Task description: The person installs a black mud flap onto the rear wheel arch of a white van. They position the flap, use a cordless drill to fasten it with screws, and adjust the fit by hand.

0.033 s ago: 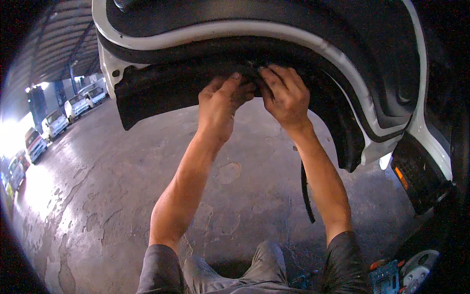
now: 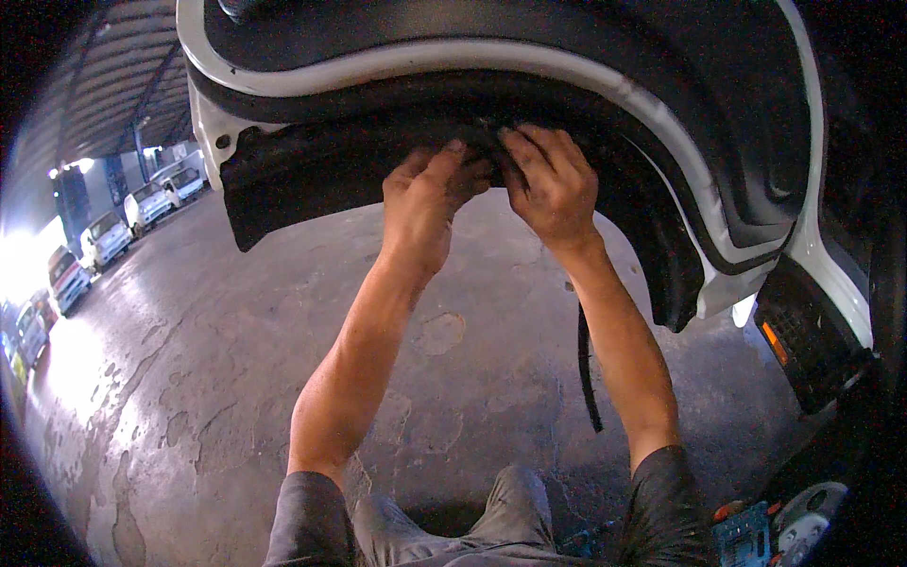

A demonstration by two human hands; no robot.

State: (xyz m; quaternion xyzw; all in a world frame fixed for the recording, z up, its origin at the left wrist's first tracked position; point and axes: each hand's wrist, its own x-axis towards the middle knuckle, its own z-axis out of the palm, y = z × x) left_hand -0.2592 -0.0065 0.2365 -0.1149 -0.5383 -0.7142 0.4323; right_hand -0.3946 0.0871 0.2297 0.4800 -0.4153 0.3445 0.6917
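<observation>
A black, curved wheel-arch liner (image 2: 307, 184) runs below the white-edged bodywork (image 2: 378, 64) of a vehicle in front of me. My left hand (image 2: 419, 210) is closed at the liner's lower edge, its thumb up on the near face and its other fingers curled. Close beside it on the right, my right hand (image 2: 556, 187) pinches at the same dark stretch, fingertips together. Black on black hides what lies between those fingertips. A narrow black strip (image 2: 588, 378) hangs down beside my right forearm; its upper end is hidden behind the arm.
Worn concrete floor (image 2: 217, 378) spreads beneath. A black step (image 2: 803, 331) with an orange reflector is at the right. Blue and grey items (image 2: 742, 534) sit at the lower right. Several parked vehicles (image 2: 104, 236) line the far left under a metal roof.
The hanging black strip has swung slightly to the left. Both hands and the liner stay in place.
</observation>
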